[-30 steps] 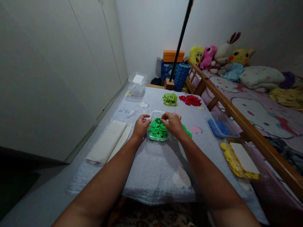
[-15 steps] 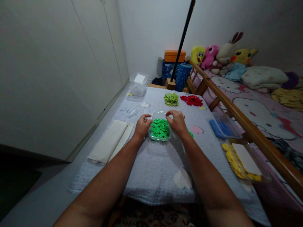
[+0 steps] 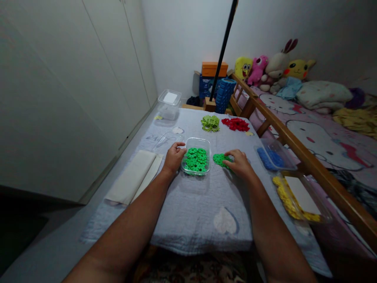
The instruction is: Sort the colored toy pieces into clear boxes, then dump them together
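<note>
left hand (image 3: 174, 157) fingers (image 3: 180, 146) curled round the near edge of the clear plastic tub of green foam pieces (image 3: 196, 140), right hand (image 3: 240, 164) fingers loosely spread on a loose green foam pile (image 3: 219, 158) just beside it. Grey quilted surface (image 3: 194, 204) underneath, wooden bed rail (image 3: 294, 143) further right, white wardrobe doors (image 3: 73, 98) off left.

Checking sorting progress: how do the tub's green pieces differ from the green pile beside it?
The tub pieces lie in a clear tub touched by the left hand; the loose pile lies on the cloth at the right hand. The tub pieces outnumber the loose pile. Both are bright green.
</note>
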A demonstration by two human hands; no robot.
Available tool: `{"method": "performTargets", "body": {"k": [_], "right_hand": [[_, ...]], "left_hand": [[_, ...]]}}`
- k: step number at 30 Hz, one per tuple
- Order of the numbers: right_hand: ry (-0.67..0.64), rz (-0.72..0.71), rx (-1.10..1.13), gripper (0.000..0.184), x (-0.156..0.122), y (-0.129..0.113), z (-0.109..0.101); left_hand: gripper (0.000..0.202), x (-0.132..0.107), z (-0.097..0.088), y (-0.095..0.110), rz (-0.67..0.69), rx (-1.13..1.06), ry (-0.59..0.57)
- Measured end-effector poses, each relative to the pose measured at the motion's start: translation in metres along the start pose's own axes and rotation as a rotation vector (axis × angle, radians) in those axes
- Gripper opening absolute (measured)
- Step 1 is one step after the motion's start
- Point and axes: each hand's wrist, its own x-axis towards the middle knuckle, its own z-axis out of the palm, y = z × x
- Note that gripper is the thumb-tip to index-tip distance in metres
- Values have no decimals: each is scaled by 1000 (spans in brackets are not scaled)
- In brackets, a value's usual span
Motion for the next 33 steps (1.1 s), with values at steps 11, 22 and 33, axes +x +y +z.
{"method": "performTargets", "body": {"k": [11, 22, 33], "right_hand": [[30, 14, -29, 25, -10, -4, 9], [128, 8, 397, 10, -5, -21, -1], [283, -144, 754, 13, -14, -68, 9]], "left_hand": [[41, 0, -1, 0, 12, 19, -8], [41, 0, 1, 0, -23, -10, -5], [42, 1, 0, -3, -5, -3, -9]]}}
